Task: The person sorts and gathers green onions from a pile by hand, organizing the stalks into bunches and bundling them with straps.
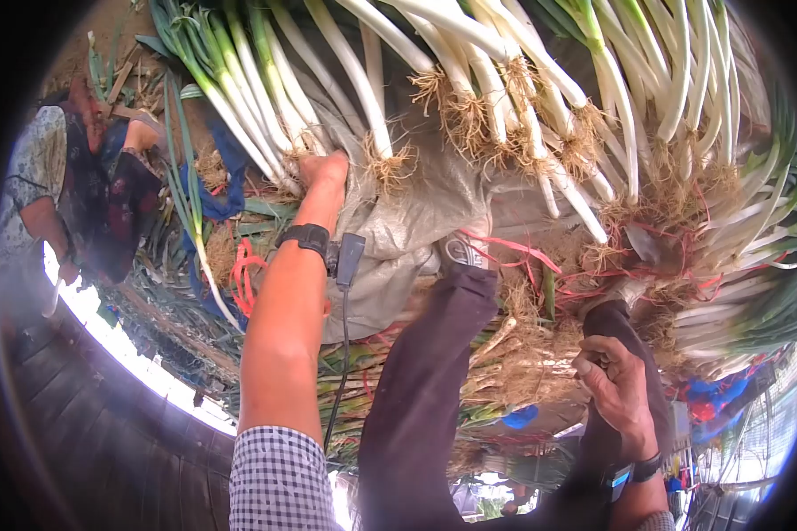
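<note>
My left hand (325, 170) reaches forward to the root ends of a group of long green onions (252, 106). Its fingers are partly hidden among the stalks and look closed on them. Just right of it, another green onion (372, 106) lies with its bushy root toward me. My right hand (618, 385) is held above my right leg, away from the stalks. Its fingers are curled in toward the thumb, and whatever they may hold cannot be made out.
More green onions (505, 80) lie ahead on a grey plastic sheet (390, 234), with others piled at right (753, 248). Red ties (527, 252) are scattered around my feet. Another person's arm (44, 221) shows at far left. A cable hangs from my left wrist strap (310, 237).
</note>
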Tool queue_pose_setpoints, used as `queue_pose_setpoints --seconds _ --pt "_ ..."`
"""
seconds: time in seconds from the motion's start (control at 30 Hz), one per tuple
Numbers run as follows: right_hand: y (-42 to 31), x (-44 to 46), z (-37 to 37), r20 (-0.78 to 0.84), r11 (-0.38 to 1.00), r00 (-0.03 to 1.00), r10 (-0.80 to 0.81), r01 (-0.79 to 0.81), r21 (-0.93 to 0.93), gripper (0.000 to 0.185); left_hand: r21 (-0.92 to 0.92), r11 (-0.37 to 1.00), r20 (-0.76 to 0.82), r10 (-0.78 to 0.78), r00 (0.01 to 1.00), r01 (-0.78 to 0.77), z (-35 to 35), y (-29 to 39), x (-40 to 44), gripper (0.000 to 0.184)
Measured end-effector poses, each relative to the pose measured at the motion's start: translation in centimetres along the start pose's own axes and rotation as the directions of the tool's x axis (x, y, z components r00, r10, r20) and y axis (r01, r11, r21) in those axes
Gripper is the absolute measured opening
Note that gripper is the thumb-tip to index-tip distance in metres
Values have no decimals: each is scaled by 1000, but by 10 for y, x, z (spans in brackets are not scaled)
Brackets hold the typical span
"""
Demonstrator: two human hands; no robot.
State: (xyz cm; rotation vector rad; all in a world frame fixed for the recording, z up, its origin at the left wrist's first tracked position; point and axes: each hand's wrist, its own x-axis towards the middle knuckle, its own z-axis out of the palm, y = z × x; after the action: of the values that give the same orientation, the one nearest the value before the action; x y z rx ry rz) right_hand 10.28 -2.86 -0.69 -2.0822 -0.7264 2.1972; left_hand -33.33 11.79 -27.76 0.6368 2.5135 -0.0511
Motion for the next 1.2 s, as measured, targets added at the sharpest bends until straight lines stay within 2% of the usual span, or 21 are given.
queue_pose_setpoints --seconds 0.07,0.17,0.2,0.23,0.3,0.37,0.4,0.5,0.53,0.63,0.77,0.9,0.93,1.0,1.03,1.1,1.13,1.17,1.2 --pt "0 -1 0 -9 1000 1000 -15 15 19 28 -141 988 80 -46 996 57 -11 -5 3 39" --pt "6 0 4 -5 999 999 -31 32 25 27 -291 935 396 -74 915 202 -49 -13 6 44" --pt "4 0 4 6 999 999 -38 38 -2 26 -385 911 415 25 909 151 -71 -12 -3 32" --pt "2 0 4 17 999 999 -43 43 -29 26 -381 911 469 43 882 159 -88 -15 -1 30" --pt "3 3 5 27 999 999 -25 25 -31 26 -318 940 481 49 875 123 -122 -18 4 31" --pt "14 4 8 29 999 999 36 -36 18 27 -334 932 464 36 885 137 -158 -20 -1 30" --pt "19 5 7 27 998 998 55 -54 -14 28 -346 928 455 33 890 142 -174 -20 -3 29" --pt "28 7 6 7 999 1000 -17 17 -39 29 -436 875 512 50 858 209 -219 -16 -6 29" --pt "32 6 7 -2 1000 1000 -4 4 -4 29 -367 919 478 50 877 147 -235 -13 -6 29" --pt "32 7 6 -12 997 1000 27 -26 71 29 -343 937 438 99 894 65 -275 -5 1 30" --pt "33 6 11 10 993 998 59 -59 99 30 -350 932 479 92 873 94 -322 -1 13 29" --pt "45 12 20 11 992 998 63 -64 113 34 -318 948 385 114 916 16 -340 10 13 35" --pt "47 10 25 25 978 997 76 -79 194 35 -291 955 342 156 927 -54 -335 9 11 36" --pt "41 8 27 42 938 995 87 -96 334 37 -99 979 209 194 959 -177 -310 16 -21 41" --pt "31 8 33 31 941 994 105 -109 321 38 -1 975 137 222 965 -224 -297 22 -38 43" --pt "-52 -6 52 14 933 999 -50 42 357 37 19 962 86 271 959 -274 -264 35 -81 54" --pt "-59 9 57 104 964 982 -157 130 234 37 -16 955 68 297 952 -297 -243 30 -88 57" --pt "-78 24 73 119 940 987 -111 65 335 35 -53 946 45 321 946 -318 -221 23 -92 60" --pt "-107 42 87 166 933 954 -249 191 304 45 -104 943 11 320 947 -317 -203 27 -104 56"
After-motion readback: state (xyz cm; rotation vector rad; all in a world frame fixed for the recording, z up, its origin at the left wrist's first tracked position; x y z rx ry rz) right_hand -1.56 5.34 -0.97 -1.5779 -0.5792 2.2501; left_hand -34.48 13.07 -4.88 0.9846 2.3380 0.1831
